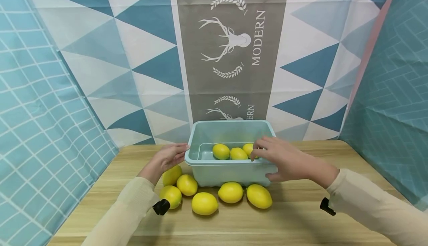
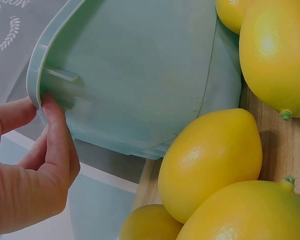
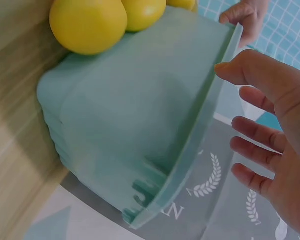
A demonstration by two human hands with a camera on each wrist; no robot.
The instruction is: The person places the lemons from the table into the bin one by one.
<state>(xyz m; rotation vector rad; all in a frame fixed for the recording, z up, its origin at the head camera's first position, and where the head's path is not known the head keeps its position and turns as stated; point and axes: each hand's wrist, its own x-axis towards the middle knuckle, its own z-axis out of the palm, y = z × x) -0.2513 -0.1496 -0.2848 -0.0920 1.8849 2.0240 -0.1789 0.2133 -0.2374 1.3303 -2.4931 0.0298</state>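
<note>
A pale blue-green plastic bin [image 1: 230, 173] stands on the table with three lemons [image 1: 221, 151] visible inside. My left hand [image 1: 170, 157] pinches the bin's left rim between thumb and fingers, as the left wrist view shows at the rim [image 2: 34, 75]. Over the front right part of the bin hovers my right hand [image 1: 284, 158], fingers spread and slightly bent, holding nothing. In the right wrist view its thumb [image 3: 245, 70] overlaps the rim; whether it touches cannot be told. Several lemons lie outside, among them one at the front [image 1: 204, 203] and one at the right [image 1: 259, 196].
The wooden table [image 1: 207, 231] carries everything. A patterned cloth backdrop [image 1: 230, 90] rises behind the bin, with blue cloth walls on the left [image 1: 43, 101] and right [image 1: 391, 101]. Lemons crowd the bin's front and left sides.
</note>
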